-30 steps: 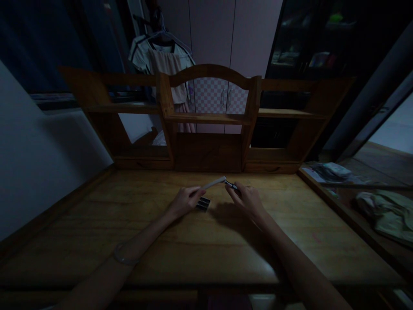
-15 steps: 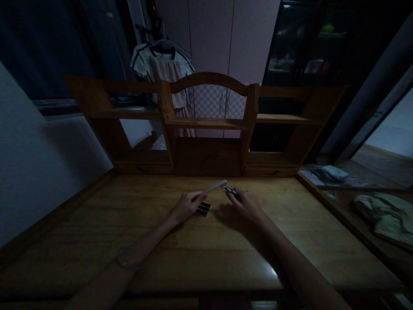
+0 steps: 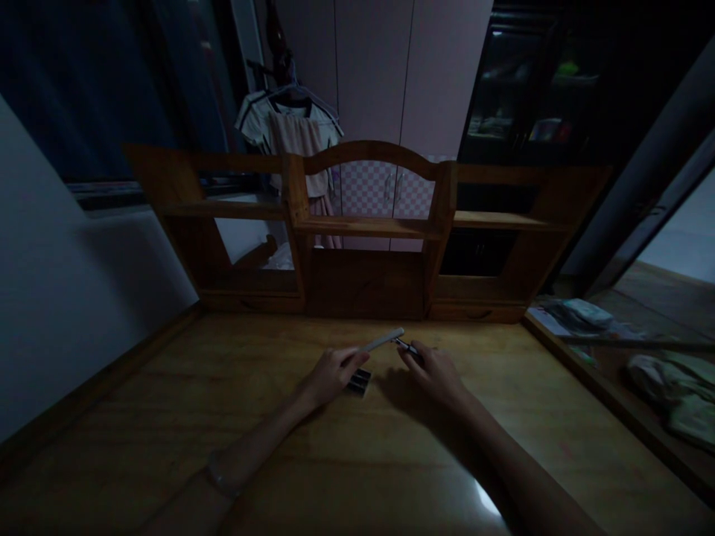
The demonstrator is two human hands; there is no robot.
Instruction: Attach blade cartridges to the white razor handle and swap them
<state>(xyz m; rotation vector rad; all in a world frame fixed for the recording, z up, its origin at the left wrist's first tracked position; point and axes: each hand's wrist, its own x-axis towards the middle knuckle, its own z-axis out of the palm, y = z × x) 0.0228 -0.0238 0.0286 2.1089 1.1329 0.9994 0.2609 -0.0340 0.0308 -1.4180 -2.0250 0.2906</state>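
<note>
Pale stick tight in left hand, slim object in right; 2 closed drawers

Taking the case on the desk as clock centre: at nine, just beside and partly over it, the left hand with the stick pointing to two; at three, the right hand with the pen-like tool pointing to ten, near the stick's far end. At twelve, on the desk's back edge, the shelf unit; behind that, the wardrobe. Toward eleven, hanging clothes; at one, the cabinet.
</note>
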